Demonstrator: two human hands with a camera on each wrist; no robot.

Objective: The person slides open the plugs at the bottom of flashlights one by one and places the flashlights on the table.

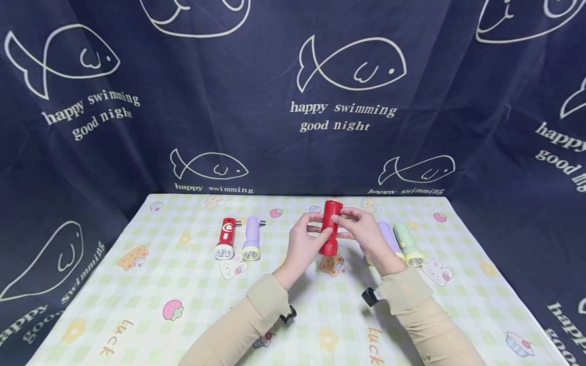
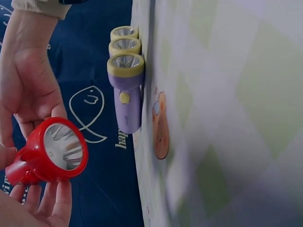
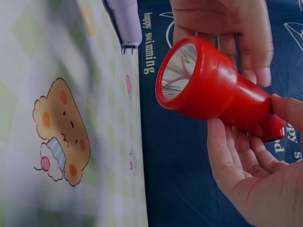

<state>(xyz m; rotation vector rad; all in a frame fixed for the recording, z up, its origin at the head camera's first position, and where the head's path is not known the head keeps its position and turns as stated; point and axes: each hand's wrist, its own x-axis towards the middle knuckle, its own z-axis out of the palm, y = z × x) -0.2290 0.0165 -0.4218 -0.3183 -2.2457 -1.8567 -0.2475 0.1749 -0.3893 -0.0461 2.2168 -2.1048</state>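
Note:
Both hands hold a red flashlight (image 1: 329,223) above the table, its lens end tilted down toward me in the head view. My left hand (image 1: 304,241) grips it from the left, thumb along the front and fingers behind. From the right, my right hand (image 1: 363,231) holds the upper part of the barrel. The right wrist view shows the right thumb on the tail of the red flashlight (image 3: 203,80) and the fingers under its body. In the left wrist view, the reflector of the red flashlight (image 2: 65,146) faces the camera, with left fingers beneath its head.
Left on the checked tablecloth (image 1: 151,284) lie a red-and-white flashlight (image 1: 226,233) and a purple flashlight (image 1: 252,235), plug prongs out. By my right wrist lie a green flashlight (image 1: 406,239) and a purple one (image 1: 386,234), with another partly hidden. A navy fish-print curtain (image 1: 274,168) hangs behind.

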